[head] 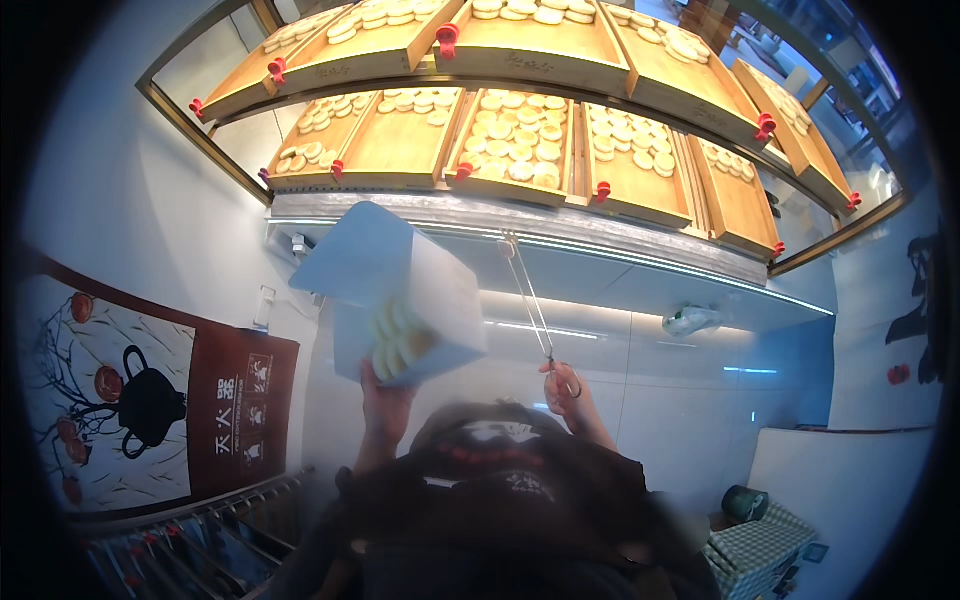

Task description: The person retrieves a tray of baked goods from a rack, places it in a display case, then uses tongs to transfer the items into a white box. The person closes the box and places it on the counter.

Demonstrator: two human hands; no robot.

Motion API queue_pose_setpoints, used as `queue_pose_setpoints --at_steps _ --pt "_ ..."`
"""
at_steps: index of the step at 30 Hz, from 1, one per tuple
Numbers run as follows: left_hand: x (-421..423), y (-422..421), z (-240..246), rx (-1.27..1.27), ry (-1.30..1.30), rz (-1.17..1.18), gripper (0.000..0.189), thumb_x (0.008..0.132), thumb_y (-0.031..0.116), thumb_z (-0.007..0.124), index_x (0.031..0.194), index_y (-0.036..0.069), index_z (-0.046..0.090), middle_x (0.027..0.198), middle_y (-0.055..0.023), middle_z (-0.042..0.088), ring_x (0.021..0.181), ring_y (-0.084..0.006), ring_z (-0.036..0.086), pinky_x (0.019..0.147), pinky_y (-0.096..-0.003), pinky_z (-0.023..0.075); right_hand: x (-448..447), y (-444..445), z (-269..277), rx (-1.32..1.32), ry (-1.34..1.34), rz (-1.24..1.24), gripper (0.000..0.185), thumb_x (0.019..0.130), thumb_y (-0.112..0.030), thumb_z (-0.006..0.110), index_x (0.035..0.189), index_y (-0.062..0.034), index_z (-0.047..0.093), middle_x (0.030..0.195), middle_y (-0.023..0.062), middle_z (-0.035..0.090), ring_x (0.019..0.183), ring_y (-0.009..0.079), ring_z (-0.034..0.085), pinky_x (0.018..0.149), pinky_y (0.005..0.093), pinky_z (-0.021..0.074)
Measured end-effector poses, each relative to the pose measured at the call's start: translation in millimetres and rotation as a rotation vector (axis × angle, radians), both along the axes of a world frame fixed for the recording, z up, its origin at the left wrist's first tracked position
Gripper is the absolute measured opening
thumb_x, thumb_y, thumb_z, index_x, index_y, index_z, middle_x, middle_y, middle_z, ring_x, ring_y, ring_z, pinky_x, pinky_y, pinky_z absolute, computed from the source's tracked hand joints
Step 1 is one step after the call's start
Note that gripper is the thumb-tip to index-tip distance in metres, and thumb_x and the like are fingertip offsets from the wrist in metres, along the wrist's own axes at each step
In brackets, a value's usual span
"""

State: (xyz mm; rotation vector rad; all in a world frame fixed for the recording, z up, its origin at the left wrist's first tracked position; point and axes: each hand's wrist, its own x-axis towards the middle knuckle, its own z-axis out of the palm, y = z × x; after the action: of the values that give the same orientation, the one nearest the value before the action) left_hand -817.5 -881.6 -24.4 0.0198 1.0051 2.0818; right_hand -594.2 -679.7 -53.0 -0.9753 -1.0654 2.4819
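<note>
My left hand (pixel 386 409) grips the lower part of a translucent white plastic box (pixel 450 300) from below. The box is tilted, and its bluish lid (pixel 352 251) stands swung out to the upper left. Through the wall show several round pale pastries (pixel 394 349) stacked in rows. In my right hand (pixel 564 394) are scissor-handled metal tongs (pixel 534 304), with fingers at the loop handles. Their long arms point up and away, and the tips lie close to the counter's front edge (pixel 525 236). Whether the tips hold anything is too small to tell.
Ahead, a lit case holds two tiers of wooden trays (pixel 409 150) with round flat pastries (pixel 517 135) and red clips (pixel 448 39). A plastic bag (pixel 690 320) lies below the counter at right. A checked cloth-covered stand (pixel 765 547) is behind right; a printed fire-extinguisher panel (pixel 244 405) is left.
</note>
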Motion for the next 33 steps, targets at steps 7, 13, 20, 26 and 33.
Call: queue_pose_setpoints --at_steps 7,13,20,26,33 --pt "-12 -6 -9 0.042 -0.096 0.020 0.058 0.097 0.050 0.021 0.142 0.013 0.024 0.143 -0.0088 0.030 0.132 -0.0260 0.029 0.107 -0.0466 0.0251 -24 44 8 0.075 -0.014 -0.006 0.030 0.095 -0.033 0.045 0.101 -0.0047 0.052 0.059 -0.0047 0.040 0.045 0.0030 0.032 0.038 0.0186 0.0206" --pt "-59 -1 -18 0.011 -0.069 0.016 0.063 0.096 0.053 0.022 0.142 0.009 0.023 0.143 -0.0088 0.032 0.132 -0.0258 0.030 0.107 -0.0445 0.0261 -77 103 17 0.168 -0.051 -0.016 0.032 0.095 -0.034 0.044 0.100 -0.0030 0.052 0.060 -0.0034 0.040 0.048 0.0032 0.034 0.037 0.0185 0.0221" --pt "-145 34 -16 -0.023 0.010 0.062 0.067 0.094 0.056 0.025 0.140 0.007 0.026 0.140 -0.0094 0.036 0.129 -0.0242 0.034 0.106 -0.0422 0.0277 -148 168 36 0.206 -0.114 -0.057 0.035 0.091 -0.038 0.050 0.098 -0.0042 0.054 0.060 -0.0032 0.039 0.048 0.0046 0.035 0.037 0.0186 0.0226" --pt "-194 52 -17 0.001 -0.040 0.039 0.064 0.094 0.055 0.030 0.137 0.008 0.032 0.137 -0.0070 0.040 0.123 -0.0201 0.041 0.099 -0.0354 0.0356 -179 218 54 0.275 -0.296 -0.026 0.036 0.089 -0.041 0.052 0.095 -0.0054 0.056 0.057 -0.0054 0.040 0.046 0.0027 0.033 0.037 0.0178 0.0216" --pt "-219 68 -23 0.027 -0.041 0.039 0.064 0.094 0.055 0.028 0.138 0.008 0.030 0.139 -0.0074 0.039 0.124 -0.0214 0.040 0.101 -0.0374 0.0332 -205 254 65 0.458 -0.526 0.076 0.032 0.089 -0.040 0.054 0.088 -0.0085 0.057 0.059 -0.0071 0.039 0.048 0.0017 0.031 0.038 0.0177 0.0189"
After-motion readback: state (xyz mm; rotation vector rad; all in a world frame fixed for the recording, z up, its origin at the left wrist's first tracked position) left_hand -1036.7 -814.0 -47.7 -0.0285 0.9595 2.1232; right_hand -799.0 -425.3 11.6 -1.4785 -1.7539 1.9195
